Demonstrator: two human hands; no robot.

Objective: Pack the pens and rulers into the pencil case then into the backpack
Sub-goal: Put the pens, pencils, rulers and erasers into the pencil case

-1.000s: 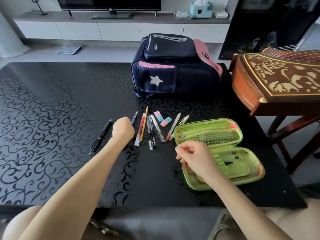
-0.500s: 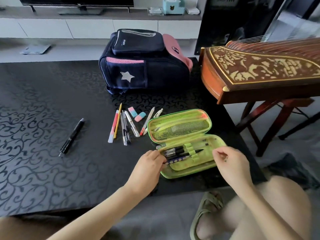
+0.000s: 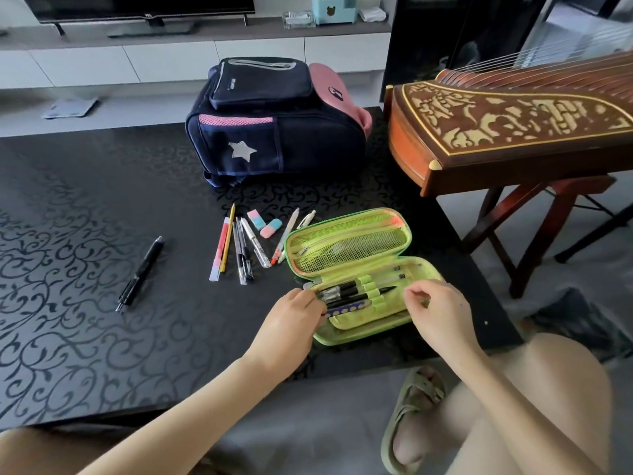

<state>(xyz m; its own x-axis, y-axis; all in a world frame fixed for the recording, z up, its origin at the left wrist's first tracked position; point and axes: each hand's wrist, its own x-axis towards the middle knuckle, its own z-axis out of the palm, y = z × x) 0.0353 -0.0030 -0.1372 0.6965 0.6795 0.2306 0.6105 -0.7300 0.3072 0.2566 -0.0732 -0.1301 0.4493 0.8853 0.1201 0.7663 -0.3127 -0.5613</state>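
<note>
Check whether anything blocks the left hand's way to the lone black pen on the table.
Nothing visible does. Only bare table lies between the left hand, at the pencil case, and the black pen; the other pens lie farther back.

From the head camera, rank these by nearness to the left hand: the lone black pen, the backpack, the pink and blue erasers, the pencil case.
1. pencil case: open, right at the left hand, whose fingers reach into its lower half.
2. pink and blue erasers: beyond the hand, beside the case lid.
3. lone black pen: far off to the left.
4. backpack: at the table's far side.
</note>
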